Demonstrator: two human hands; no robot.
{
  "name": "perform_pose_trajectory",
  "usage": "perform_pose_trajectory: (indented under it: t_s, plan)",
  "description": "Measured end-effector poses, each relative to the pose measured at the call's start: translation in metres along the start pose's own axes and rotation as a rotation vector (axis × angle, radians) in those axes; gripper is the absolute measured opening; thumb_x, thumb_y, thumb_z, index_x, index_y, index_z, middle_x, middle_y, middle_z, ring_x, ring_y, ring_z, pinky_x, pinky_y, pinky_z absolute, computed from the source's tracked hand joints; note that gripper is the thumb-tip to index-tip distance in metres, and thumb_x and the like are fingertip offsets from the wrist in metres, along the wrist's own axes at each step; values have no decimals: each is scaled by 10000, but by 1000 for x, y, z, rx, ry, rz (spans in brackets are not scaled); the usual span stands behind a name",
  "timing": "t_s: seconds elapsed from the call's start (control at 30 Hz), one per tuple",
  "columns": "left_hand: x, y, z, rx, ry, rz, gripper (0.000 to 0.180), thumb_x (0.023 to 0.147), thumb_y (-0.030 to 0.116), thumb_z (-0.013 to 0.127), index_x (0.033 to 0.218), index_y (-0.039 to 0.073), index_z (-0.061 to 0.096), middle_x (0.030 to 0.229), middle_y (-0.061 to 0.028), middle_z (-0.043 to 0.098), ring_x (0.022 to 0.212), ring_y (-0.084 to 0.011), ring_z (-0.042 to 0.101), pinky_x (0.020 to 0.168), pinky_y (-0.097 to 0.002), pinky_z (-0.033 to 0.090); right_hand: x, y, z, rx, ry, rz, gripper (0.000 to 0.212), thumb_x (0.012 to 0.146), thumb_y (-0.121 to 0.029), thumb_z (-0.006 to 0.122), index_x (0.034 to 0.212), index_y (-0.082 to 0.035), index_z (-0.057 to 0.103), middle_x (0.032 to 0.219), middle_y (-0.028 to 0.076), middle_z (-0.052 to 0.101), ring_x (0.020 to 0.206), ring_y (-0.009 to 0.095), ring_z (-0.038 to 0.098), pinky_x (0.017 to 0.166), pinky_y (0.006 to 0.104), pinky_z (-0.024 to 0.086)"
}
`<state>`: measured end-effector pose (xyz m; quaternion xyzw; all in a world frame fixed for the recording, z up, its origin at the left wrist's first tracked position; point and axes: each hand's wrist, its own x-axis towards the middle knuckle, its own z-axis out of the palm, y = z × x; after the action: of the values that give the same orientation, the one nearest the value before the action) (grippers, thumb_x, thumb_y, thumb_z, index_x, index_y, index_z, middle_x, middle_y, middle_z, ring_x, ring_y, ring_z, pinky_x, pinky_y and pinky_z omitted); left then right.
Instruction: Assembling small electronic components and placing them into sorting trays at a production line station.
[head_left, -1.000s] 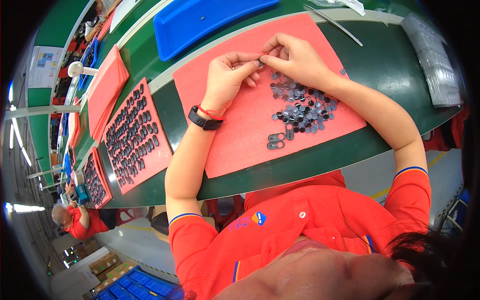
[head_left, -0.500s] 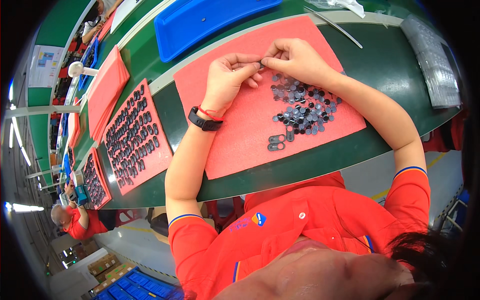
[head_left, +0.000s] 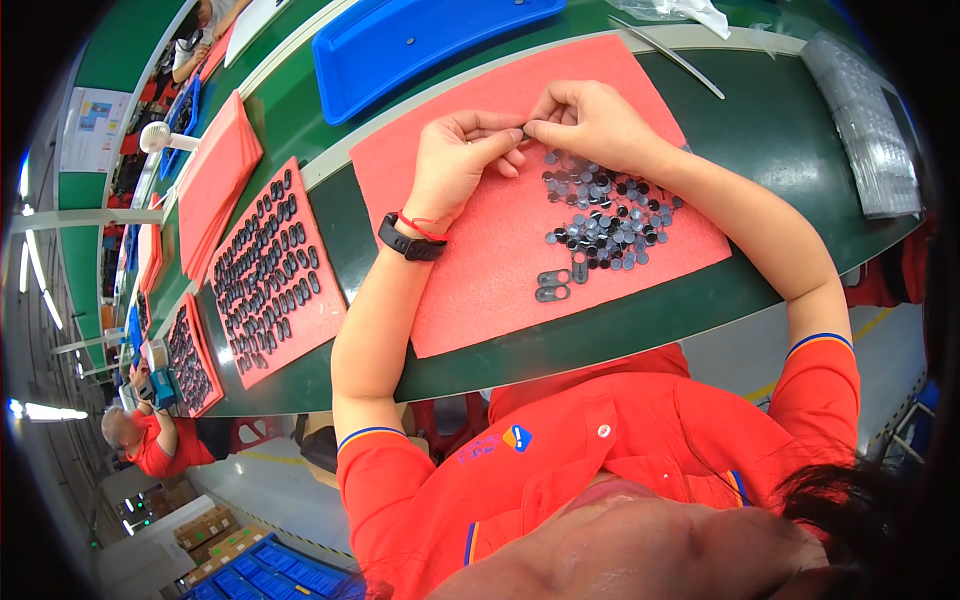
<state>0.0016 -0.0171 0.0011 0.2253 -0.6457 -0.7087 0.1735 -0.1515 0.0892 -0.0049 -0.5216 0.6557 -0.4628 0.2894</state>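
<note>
My left hand [head_left: 448, 165] and my right hand [head_left: 597, 122] meet over the far half of a pink foam sheet [head_left: 465, 290]. Thumbs and fingers pinch a small dark piece [head_left: 525, 132] between them; the fingertips cover most of it, so its exact kind cannot be made out. Just below my right hand lies a loose heap of small round discs [head_left: 610, 222], some black and some grey. Near the heap's close side rest several flat dark oval plates [head_left: 552, 293], each with a round hole at one end.
To the left, another pink sheet [head_left: 325, 320] carries rows of black oval parts [head_left: 265, 265]. Beyond it lie stacked pink sheets [head_left: 225, 170] and a small white fan [head_left: 155, 137]. A blue tray [head_left: 345, 90], metal tweezers [head_left: 670, 52] and clear plastic trays [head_left: 860, 130] surround the far side.
</note>
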Motion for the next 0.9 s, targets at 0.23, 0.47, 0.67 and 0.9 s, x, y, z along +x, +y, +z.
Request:
perform_pose_trajectory:
  t_s: [0.23,0.47,0.67,0.9]
  plan:
    - [0,1,1,9,9,-24,166,764,6,601,897,-92,590,761,-144,633,586,-132,603,529,-214,494,0,1,1,-23,-14,-19,162,772,-150,615,789,10,590,672,36,591,587,72,545,517,218,431]
    - [1,0,0,2,9,-29,152,756,4,603,877,-88,596,723,-138,629,555,-133,593,520,-219,491,1,4,4,-53,-2,-27,145,765,-134,605,780,9,589,668,40,593,586,74,547,514,220,434]
    - [3,1,0,39,-6,-40,180,772,28,605,915,-80,595,756,-112,633,576,-90,563,525,-190,466,1,4,4,-57,6,-1,148,766,-137,596,779,10,578,658,40,583,557,78,540,476,234,428]
    - [-2,0,3,116,57,-39,204,765,52,622,920,-78,591,743,-101,632,549,-79,554,489,-191,460,-2,-4,5,-92,-2,15,188,765,-180,590,765,8,575,638,28,559,547,68,497,494,218,392]
